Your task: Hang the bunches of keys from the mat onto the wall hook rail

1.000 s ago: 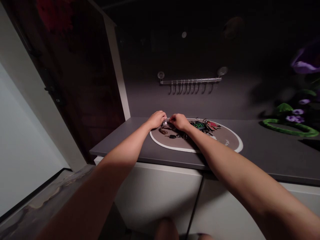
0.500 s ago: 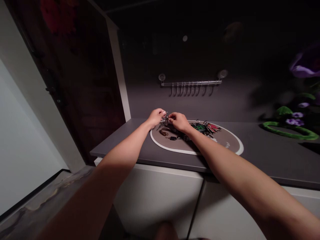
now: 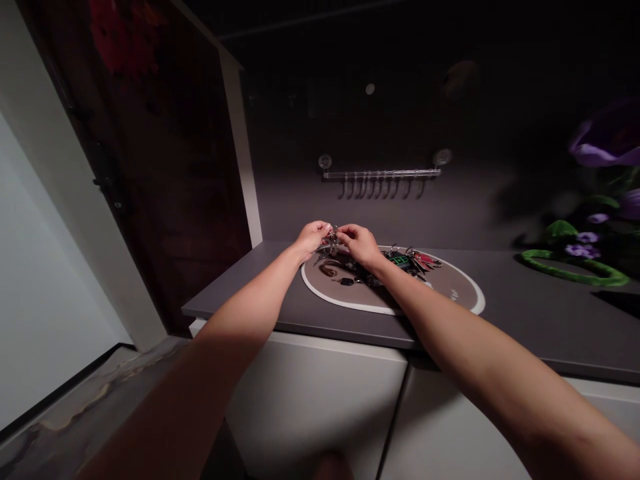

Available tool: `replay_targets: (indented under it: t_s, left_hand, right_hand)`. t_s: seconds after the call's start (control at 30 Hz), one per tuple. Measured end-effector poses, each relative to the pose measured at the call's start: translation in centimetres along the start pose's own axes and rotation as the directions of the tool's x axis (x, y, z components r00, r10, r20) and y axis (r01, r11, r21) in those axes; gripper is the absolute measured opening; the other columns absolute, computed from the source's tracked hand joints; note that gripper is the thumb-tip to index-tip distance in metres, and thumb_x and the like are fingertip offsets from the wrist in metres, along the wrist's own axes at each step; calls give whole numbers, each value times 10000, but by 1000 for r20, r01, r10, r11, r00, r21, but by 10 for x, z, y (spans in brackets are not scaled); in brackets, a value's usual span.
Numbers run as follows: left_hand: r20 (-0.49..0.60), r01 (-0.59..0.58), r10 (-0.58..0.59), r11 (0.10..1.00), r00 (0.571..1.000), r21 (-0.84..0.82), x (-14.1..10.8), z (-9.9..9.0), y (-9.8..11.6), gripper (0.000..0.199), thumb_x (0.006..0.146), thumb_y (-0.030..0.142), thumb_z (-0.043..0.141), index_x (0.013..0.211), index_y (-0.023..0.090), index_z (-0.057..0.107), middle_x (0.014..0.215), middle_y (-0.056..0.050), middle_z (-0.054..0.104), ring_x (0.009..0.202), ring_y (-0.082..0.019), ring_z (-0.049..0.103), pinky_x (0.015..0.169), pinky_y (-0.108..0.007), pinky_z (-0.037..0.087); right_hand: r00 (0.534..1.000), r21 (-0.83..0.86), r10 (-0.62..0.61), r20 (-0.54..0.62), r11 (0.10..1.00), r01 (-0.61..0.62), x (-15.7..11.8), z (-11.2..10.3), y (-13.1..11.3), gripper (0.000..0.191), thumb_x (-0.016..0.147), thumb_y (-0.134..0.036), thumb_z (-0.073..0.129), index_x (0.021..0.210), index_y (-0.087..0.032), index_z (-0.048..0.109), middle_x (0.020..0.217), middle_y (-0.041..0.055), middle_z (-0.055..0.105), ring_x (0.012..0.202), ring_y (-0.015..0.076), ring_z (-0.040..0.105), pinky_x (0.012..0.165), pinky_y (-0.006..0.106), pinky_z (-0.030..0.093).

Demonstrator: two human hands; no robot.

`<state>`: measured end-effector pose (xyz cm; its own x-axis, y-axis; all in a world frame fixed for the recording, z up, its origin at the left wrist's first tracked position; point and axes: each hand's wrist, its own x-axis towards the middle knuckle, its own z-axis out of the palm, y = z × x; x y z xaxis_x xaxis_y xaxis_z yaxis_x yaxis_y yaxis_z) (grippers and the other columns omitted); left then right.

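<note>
Between my two hands, just above an oval mat, is a small bunch of keys on a metal ring. My left hand pinches it from the left with thumb and fingers. From the right, my right hand pinches the same bunch with its fingertips. Below them on the mat lie a brown strap-like loop and a small black fob. Right of my right wrist are a black item with green markings and a fanned bunch of red and silver keys. My right hand hides part of the pile.
A clear rail with several hooks is fixed to the dark back wall. Purple artificial flowers with a green ring base stand at the right of the grey counter. White cabinet doors are below; a dark door is at left.
The view has tilted slightly, so the scene sits a little lower. Both hands stay at the keys, and more of the bunch shows between the fingertips.
</note>
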<state>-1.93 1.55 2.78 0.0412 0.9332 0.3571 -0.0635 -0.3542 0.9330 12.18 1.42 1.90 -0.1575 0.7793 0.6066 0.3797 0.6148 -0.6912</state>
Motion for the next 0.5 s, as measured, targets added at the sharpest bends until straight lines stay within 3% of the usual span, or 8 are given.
replay_targets:
  t_s: [0.17,0.33,0.5]
  left_hand:
    - [-25,-6,6,1000,1000,-22,0,3,-1,134,763,214,568,677,122,525,590,25,517,499,-52,454,535,-187,376]
    - [-13,-47,47,999,999,1,0,6,-3,118,777,218,526,699,129,523,589,32,500,512,-63,460,531,-188,373]
    - [-87,-224,250,945,964,240,3,3,-5,113,799,230,479,781,139,543,699,0,562,634,-87,514,613,-204,405]
  right_hand:
    - [1000,129,-21,-7,991,22,2,2,6,236,703,-352,566,794,-147,639,765,23,651,660,112,544,657,241,432]
    - [998,170,42,-40,985,-34,0,1,1,279,673,-402,587,790,-153,637,747,20,647,643,115,542,635,243,436]
    - [991,145,8,-130,989,11,4,-2,-6,255,682,-391,572,747,-148,615,768,30,635,713,126,549,730,262,424]
